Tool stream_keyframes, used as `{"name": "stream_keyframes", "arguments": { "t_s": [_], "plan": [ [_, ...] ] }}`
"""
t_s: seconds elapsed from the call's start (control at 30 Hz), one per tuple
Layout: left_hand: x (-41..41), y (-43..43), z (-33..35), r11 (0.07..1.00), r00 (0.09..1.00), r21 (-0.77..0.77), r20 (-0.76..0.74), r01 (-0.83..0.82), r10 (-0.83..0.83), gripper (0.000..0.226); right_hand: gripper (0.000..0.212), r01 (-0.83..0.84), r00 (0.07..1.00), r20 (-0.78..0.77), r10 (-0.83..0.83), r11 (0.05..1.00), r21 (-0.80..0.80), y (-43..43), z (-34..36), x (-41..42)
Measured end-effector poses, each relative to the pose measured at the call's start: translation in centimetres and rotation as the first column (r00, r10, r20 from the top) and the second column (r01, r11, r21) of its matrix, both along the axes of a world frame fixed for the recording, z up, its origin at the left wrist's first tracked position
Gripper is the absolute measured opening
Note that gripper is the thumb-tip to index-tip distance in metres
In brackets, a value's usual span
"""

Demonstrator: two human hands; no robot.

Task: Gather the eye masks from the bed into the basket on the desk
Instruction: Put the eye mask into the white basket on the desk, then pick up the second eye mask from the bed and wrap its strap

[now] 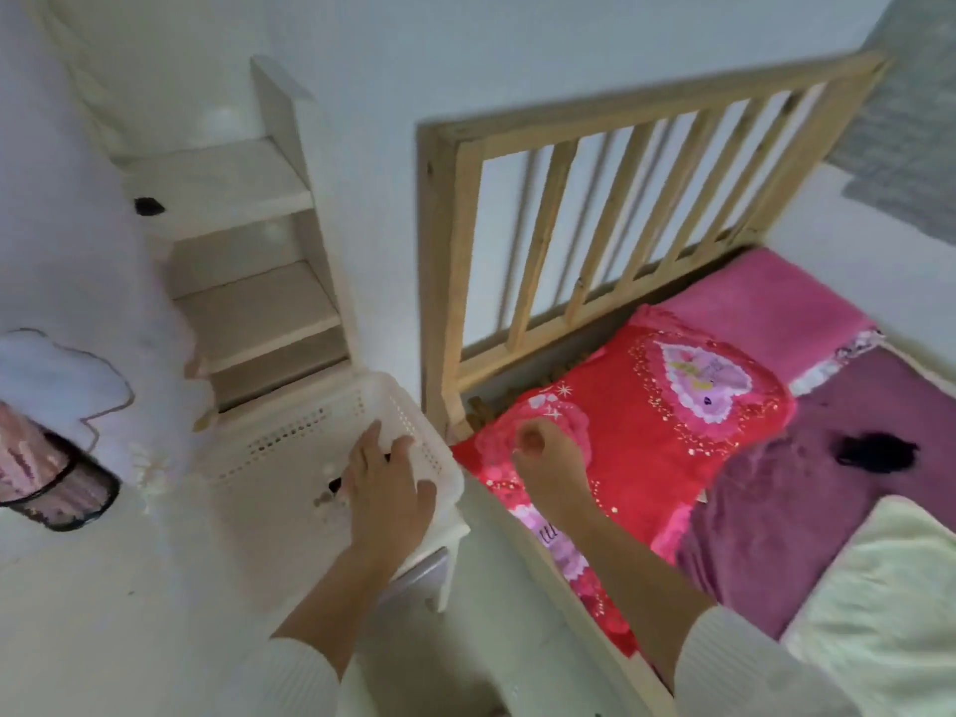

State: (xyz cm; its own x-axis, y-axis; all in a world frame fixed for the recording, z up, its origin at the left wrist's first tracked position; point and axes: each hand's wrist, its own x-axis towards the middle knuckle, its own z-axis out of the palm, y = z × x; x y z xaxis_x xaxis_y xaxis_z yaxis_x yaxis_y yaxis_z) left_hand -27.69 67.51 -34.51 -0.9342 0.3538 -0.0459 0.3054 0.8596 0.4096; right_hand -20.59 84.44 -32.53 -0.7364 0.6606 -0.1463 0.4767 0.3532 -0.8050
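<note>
My left hand [385, 483] in the white basket [310, 432] on the surface, fingers spread, something dark under it
My right hand [548, 458] curled shut over the bed [646, 406], holding nothing I can see; black eye mask [874, 452] lies on the purple blanket [776, 509], well apart

A perforated white plastic basket [362, 406], a bare pale wooden slatted headboard [595, 199] and a plush red fleece blanket [646, 432] are seen.
</note>
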Motion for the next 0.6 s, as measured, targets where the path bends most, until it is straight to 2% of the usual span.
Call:
{"name": "stream_keyframes", "arguments": {
  "t_s": [0.1,0.27,0.43,0.6],
  "plan": [
    [4.3,7.2,0.3,0.970,0.972,0.055,0.008,0.236,-0.237,0.058,0.017,0.165,0.985,0.047,-0.167,0.985,0.050,5.2,0.6,7.2],
    [13.6,17.7,-0.9,0.843,0.842,-0.022,0.067,0.538,-0.536,0.053,0.023,0.427,0.895,0.121,-0.430,0.903,0.048,12.7,-0.1,20.5],
    [24.1,27.5,-2.4,0.715,0.713,-0.054,0.158,0.697,-0.683,0.054,0.025,0.561,0.808,0.221,-0.546,0.828,-0.010,20.4,-2.1,33.0],
    [34.0,37.3,-4.7,0.660,0.641,-0.013,0.254,0.751,-0.724,0.052,0.029,0.583,0.786,0.286,-0.548,0.811,-0.048,29.6,-4.6,44.3]
  ]
}}
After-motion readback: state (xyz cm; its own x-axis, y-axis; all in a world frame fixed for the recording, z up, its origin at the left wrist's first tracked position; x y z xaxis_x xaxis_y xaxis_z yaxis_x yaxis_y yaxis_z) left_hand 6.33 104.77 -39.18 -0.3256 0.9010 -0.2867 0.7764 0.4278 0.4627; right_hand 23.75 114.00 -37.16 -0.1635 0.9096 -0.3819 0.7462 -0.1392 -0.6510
